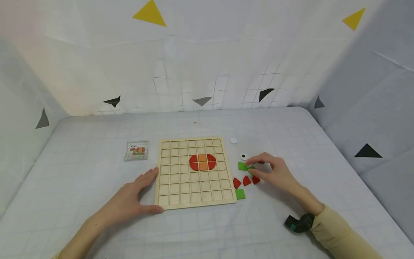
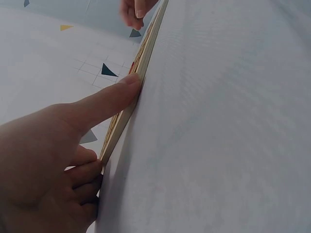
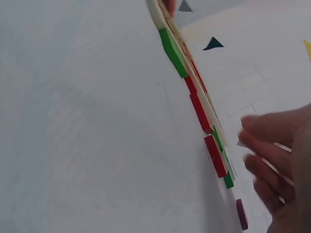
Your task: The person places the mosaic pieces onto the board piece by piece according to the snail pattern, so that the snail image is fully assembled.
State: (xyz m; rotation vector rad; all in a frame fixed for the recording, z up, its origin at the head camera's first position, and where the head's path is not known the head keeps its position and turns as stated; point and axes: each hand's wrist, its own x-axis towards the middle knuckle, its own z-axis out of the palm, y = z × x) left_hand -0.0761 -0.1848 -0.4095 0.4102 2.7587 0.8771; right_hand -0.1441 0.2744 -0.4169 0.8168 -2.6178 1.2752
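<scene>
My left hand (image 1: 132, 199) rests against the left side of a wooden grid board (image 1: 181, 178), thumb at its near left corner and fingertips along the edge. Red quarter-circles (image 1: 211, 166) and orange squares (image 1: 203, 166) form a rounded shape on the board. My right hand (image 1: 275, 172) hovers over loose pieces right of the board, thumb and forefinger apart around a green piece (image 1: 251, 169). Beside it lies a green square (image 1: 242, 166). In the right wrist view the fingers (image 3: 272, 128) stand above the pieces, with no piece visibly held.
Three loose red quarter-circles (image 1: 247, 180) and another green square (image 1: 240, 194) lie by the board's right edge. A white disc (image 1: 234, 140) and an eye disc with a black dot (image 1: 244, 156) lie farther back. A small picture card (image 1: 137, 150) sits left of the board.
</scene>
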